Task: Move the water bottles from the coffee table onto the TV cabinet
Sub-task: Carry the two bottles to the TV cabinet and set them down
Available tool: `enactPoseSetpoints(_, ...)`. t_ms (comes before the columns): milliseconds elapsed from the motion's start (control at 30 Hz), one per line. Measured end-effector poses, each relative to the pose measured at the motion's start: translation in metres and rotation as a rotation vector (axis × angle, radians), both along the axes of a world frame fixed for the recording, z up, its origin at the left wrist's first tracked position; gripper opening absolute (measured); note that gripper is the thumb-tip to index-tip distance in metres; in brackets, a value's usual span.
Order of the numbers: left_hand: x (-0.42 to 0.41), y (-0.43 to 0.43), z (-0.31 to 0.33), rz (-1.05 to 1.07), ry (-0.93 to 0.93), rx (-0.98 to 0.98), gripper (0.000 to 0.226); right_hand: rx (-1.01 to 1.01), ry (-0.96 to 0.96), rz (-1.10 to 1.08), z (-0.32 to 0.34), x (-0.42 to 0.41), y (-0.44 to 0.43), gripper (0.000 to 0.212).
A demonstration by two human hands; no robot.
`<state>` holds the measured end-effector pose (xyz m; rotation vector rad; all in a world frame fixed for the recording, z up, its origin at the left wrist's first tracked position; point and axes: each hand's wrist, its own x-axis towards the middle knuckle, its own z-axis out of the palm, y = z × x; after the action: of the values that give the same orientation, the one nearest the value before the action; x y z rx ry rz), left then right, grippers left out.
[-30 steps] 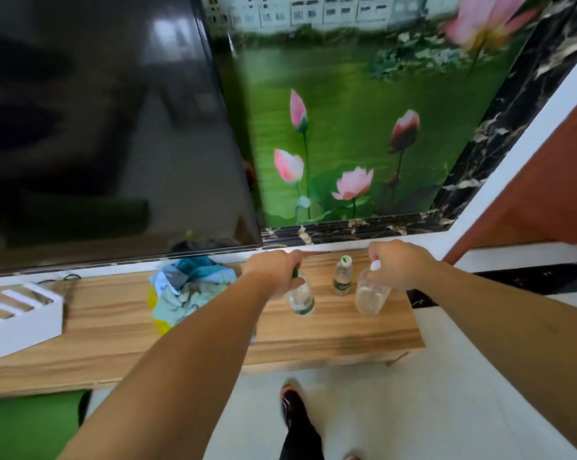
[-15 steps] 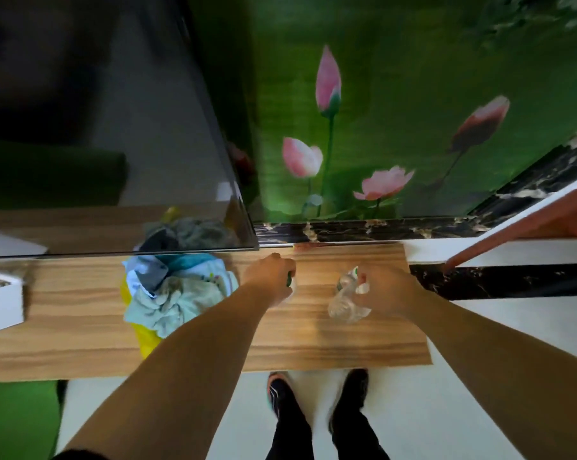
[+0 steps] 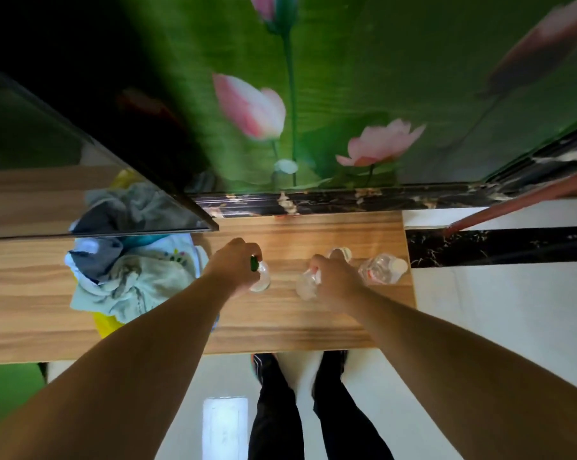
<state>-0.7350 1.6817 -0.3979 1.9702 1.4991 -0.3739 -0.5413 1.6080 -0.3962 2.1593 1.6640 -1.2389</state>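
Note:
I look almost straight down at the wooden TV cabinet (image 3: 280, 320). My left hand (image 3: 232, 263) grips the top of a clear green-capped bottle (image 3: 260, 277) that rests on the cabinet. My right hand (image 3: 336, 273) holds a clear white-capped bottle (image 3: 305, 285) by its neck, its base on the wood. Two more clear bottles stand on the cabinet's right end: one (image 3: 341, 252) just behind my right hand, mostly hidden, and another white-capped bottle (image 3: 383, 268) close to the right edge.
A pile of crumpled cloths (image 3: 131, 273) over something yellow lies left of my left hand. The black TV screen (image 3: 81, 144) overhangs the cabinet's back left. A lotus mural wall (image 3: 346, 111) rises behind. White floor tiles (image 3: 496, 310) lie to the right, and my feet stand below the front edge.
My view has tilted further down and closer over the cabinet. Both hands have lowered their bottles onto the wood, and a bottle at the right end has come into view.

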Motion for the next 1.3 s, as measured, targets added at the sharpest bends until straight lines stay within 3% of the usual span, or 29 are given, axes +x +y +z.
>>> enactPoseSetpoints(267,0.025,-0.014,-0.03,0.11,-0.091,0.025,0.031,0.099,0.038,-0.151,-0.037,-0.009,0.01,0.044)
enactPoseSetpoints(733,0.021,-0.039,-0.073,0.213,-0.153,-0.079,0.041,0.124,0.087,-0.113,-0.062,-0.024,-0.004,0.05)
enactPoseSetpoints(933,0.017,-0.04,-0.06,0.158,-0.174,-0.117,0.047,0.061,0.057,-0.1,-0.056,-0.018,-0.006,0.054)
enactPoseSetpoints(1100,-0.002,-0.043,-0.035,0.124,-0.162,-0.104,0.039,0.053,0.044,-0.103,-0.041,-0.014,-0.008,0.053)
enactPoseSetpoints(1300,-0.02,-0.023,0.021,0.084,-0.132,-0.007,0.044,0.172,-0.008,-0.006,0.018,-0.017,0.006,0.054)
